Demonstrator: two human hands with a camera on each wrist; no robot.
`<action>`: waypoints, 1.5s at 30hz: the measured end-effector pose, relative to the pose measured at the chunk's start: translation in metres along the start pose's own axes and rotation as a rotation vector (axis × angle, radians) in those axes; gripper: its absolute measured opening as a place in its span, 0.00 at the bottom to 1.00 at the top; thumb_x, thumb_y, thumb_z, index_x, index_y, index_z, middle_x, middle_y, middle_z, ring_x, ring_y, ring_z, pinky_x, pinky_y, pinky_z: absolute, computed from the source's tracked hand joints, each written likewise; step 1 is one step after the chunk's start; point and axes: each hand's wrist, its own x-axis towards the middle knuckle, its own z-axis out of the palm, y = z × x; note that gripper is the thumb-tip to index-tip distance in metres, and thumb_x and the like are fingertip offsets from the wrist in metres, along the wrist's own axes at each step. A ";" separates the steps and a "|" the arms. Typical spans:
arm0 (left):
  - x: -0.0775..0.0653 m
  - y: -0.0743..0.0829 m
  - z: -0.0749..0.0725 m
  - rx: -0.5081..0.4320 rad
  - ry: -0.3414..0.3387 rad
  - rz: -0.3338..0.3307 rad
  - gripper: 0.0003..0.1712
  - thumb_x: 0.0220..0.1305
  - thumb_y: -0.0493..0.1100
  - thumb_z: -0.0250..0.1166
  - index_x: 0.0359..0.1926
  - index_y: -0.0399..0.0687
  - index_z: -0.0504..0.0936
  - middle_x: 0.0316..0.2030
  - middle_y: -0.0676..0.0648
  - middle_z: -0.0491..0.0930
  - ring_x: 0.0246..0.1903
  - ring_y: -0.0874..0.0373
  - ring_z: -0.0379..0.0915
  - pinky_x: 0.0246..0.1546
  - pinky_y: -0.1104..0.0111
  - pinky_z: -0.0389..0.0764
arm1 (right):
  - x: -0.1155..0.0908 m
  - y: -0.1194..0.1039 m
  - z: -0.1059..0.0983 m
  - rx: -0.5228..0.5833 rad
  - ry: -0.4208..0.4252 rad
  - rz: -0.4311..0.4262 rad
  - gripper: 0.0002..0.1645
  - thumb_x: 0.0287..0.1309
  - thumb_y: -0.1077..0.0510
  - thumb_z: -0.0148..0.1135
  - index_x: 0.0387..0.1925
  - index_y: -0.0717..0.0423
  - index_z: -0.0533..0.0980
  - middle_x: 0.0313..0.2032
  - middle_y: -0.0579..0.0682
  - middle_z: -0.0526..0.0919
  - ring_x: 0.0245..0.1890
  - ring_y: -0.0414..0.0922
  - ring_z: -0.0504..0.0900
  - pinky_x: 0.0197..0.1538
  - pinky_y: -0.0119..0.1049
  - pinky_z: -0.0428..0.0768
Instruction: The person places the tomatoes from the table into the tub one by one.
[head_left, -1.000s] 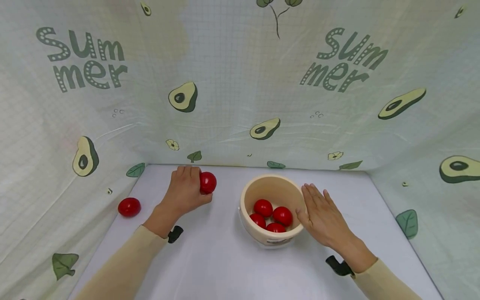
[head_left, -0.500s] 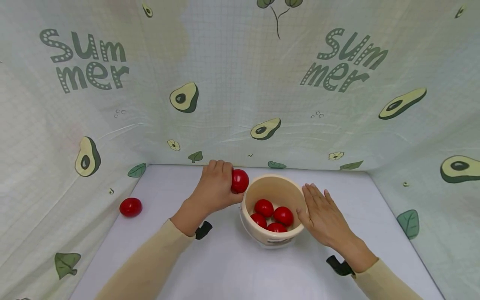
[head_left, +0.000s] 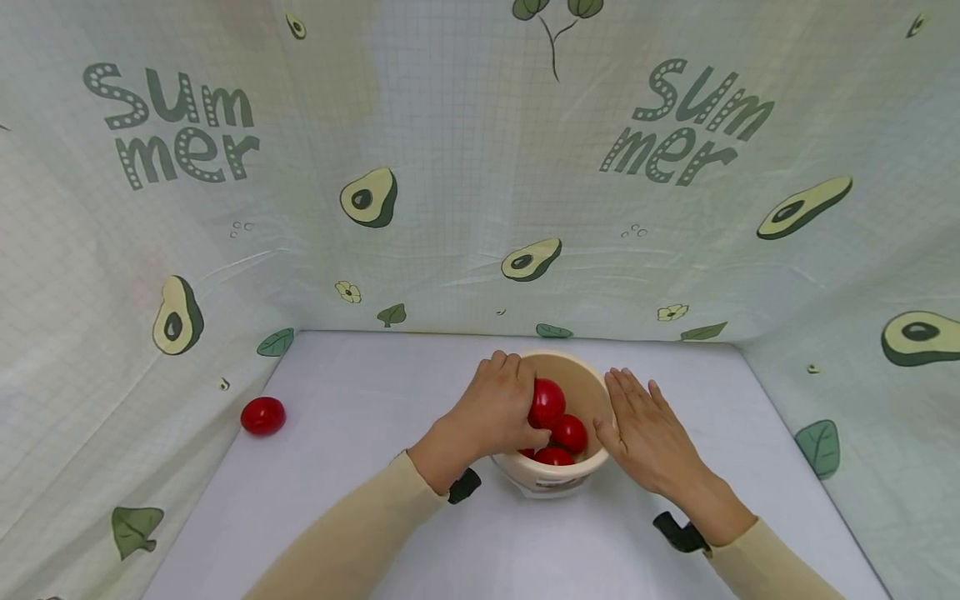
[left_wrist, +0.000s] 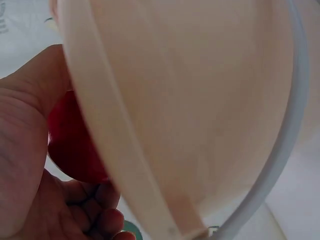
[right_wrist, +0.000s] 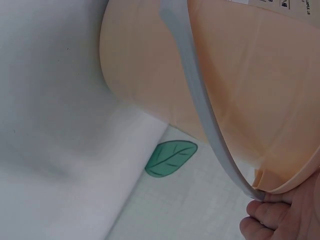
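My left hand [head_left: 491, 410] grips a shiny red ball [head_left: 547, 403] at the mouth of a cream plastic bucket [head_left: 546, 477]. In the left wrist view, the bucket wall [left_wrist: 200, 90] covers part of that held ball [left_wrist: 75, 142]. Inside the bucket lie several similar red balls [head_left: 569, 433], some partly hidden behind my left hand. My right hand [head_left: 648, 437] has its fingers straight, flat against the right side of the rim. From the right wrist, its fingers [right_wrist: 272, 215] show at the rim beside the end of the grey handle [right_wrist: 200, 100].
One more red ball [head_left: 262, 416] rests at the left edge of the white table [head_left: 345, 375]. A pale cloth [head_left: 450, 167] printed with avocados and leaves rises behind the table and along both sides.
My left hand has carried the red ball rightward from the left part of the table to the bucket's mouth, then lowered slightly. The right hand keeps its place at the rim.
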 end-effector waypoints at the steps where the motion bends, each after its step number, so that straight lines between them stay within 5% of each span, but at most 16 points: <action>1: 0.001 0.002 0.002 0.000 -0.010 0.003 0.40 0.54 0.68 0.73 0.52 0.42 0.75 0.43 0.48 0.79 0.45 0.54 0.69 0.44 0.64 0.73 | 0.000 0.000 0.000 -0.001 -0.004 0.001 0.42 0.77 0.45 0.48 0.77 0.72 0.60 0.76 0.68 0.65 0.79 0.64 0.60 0.78 0.65 0.55; 10: 0.002 0.012 0.017 0.022 -0.098 0.041 0.41 0.56 0.70 0.71 0.55 0.42 0.75 0.47 0.48 0.79 0.56 0.54 0.70 0.55 0.61 0.77 | 0.002 0.000 0.002 0.006 -0.026 0.011 0.42 0.78 0.43 0.47 0.77 0.71 0.59 0.77 0.68 0.63 0.80 0.64 0.59 0.79 0.65 0.54; 21: 0.003 0.012 0.016 0.034 -0.154 0.041 0.44 0.57 0.72 0.70 0.58 0.42 0.76 0.47 0.49 0.80 0.55 0.55 0.71 0.62 0.60 0.73 | 0.002 -0.002 -0.001 0.003 -0.035 0.012 0.42 0.78 0.43 0.47 0.78 0.71 0.59 0.78 0.67 0.63 0.80 0.63 0.58 0.79 0.65 0.54; 31: 0.002 0.012 0.018 0.007 -0.165 0.004 0.41 0.60 0.71 0.68 0.58 0.43 0.76 0.48 0.48 0.79 0.56 0.55 0.68 0.54 0.62 0.74 | 0.002 -0.001 -0.001 0.000 -0.022 0.005 0.42 0.77 0.45 0.50 0.77 0.71 0.59 0.77 0.68 0.64 0.80 0.64 0.59 0.79 0.66 0.55; 39: -0.005 -0.001 0.028 -0.121 -0.017 -0.039 0.25 0.70 0.58 0.61 0.58 0.47 0.77 0.53 0.49 0.79 0.56 0.54 0.68 0.57 0.59 0.72 | 0.000 0.002 0.000 0.009 -0.005 -0.002 0.41 0.78 0.45 0.47 0.77 0.71 0.60 0.77 0.68 0.65 0.79 0.64 0.60 0.78 0.66 0.56; 45: -0.027 -0.049 0.033 -0.180 0.221 -0.142 0.14 0.73 0.49 0.60 0.53 0.50 0.82 0.51 0.49 0.81 0.54 0.51 0.71 0.55 0.55 0.74 | 0.001 0.002 0.002 0.015 -0.001 -0.005 0.41 0.77 0.46 0.49 0.77 0.72 0.60 0.76 0.68 0.65 0.79 0.65 0.60 0.78 0.66 0.56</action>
